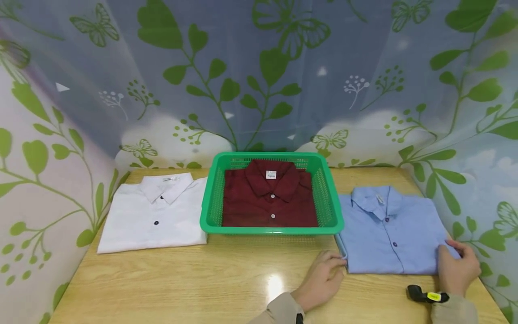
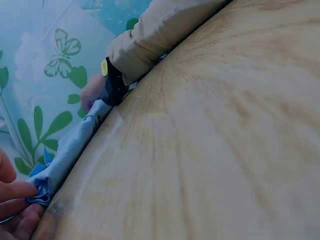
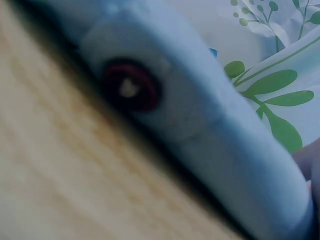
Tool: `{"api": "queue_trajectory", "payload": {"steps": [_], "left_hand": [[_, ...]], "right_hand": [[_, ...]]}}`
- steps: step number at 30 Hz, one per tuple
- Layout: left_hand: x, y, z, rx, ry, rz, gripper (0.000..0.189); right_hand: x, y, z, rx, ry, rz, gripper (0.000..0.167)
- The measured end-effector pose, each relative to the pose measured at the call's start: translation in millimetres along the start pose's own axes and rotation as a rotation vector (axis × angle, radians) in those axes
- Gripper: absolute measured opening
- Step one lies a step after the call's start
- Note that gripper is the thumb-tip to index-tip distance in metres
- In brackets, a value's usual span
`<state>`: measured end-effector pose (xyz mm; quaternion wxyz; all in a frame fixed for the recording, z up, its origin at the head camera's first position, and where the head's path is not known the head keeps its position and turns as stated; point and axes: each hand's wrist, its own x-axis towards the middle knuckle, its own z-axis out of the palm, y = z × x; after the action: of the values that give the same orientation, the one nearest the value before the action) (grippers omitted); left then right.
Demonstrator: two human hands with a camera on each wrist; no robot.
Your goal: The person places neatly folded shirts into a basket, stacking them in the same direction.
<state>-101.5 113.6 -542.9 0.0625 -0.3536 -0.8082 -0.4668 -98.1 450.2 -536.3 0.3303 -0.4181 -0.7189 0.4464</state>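
A folded light-blue shirt (image 1: 398,238) with dark buttons lies on the right part of the table, collar towards the back. My left hand (image 1: 321,279) pinches its front left corner; the left wrist view shows those fingers (image 2: 17,192) on the bunched blue cloth. At the shirt's right edge, my right hand (image 1: 459,267) grips the cloth between thumb and fingers. In the right wrist view the shirt's folded edge (image 3: 200,115) and one dark button (image 3: 131,86) appear close up and blurred, while most of that hand is out of frame.
A green plastic basket (image 1: 271,230) stands at the back middle, with a folded dark-red shirt (image 1: 259,207) inside. Left of it, a folded white shirt (image 1: 133,225) lies on the wooden table (image 1: 182,283). A leaf-patterned curtain (image 1: 243,121) borders the table at the back and sides.
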Motion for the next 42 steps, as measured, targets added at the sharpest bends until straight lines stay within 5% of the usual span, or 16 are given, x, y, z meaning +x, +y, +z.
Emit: {"api": "queue_trajectory", "payload": {"steps": [6, 11, 18, 24, 27, 29, 33, 42], "left_hand": [[-0.2, -3.8, -0.1, -0.013, 0.026, 0.057, 0.022], [-0.5, -4.8, -0.9, -0.055, 0.031, 0.052, 0.022], [-0.6, -2.9, -0.6, -0.126, 0.047, -0.009, 0.018], [0.5, -0.3, 0.4, -0.345, 0.06, -0.111, 0.029], [1.6, -0.9, -2.0, -0.406, 0.003, -0.147, 0.04], [1.9, -2.7, -3.4, -0.384, -0.057, -0.145, 0.046], [2.5, -6.2, -4.0, -0.241, -0.141, -0.088, 0.048], [3.9, -5.8, -5.3, -0.065, -0.122, -0.024, 0.039]], "right_hand": [[-2.1, 0, -9, 0.085, 0.011, 0.031, 0.024], [1.0, -5, -25, 0.026, -0.083, 0.095, 0.035], [5.0, -8, -37, -0.13, -0.163, 0.084, 0.035], [9.7, -4, -35, -0.24, -0.163, 0.041, 0.015], [13.7, -3, -32, -0.32, -0.186, 0.034, 0.042], [15.2, -3, -30, -0.367, -0.215, 0.046, 0.056], [14.8, -4, -28, -0.387, -0.219, 0.075, 0.056], [13.6, -10, -37, -0.37, -0.219, 0.112, 0.046]]}}
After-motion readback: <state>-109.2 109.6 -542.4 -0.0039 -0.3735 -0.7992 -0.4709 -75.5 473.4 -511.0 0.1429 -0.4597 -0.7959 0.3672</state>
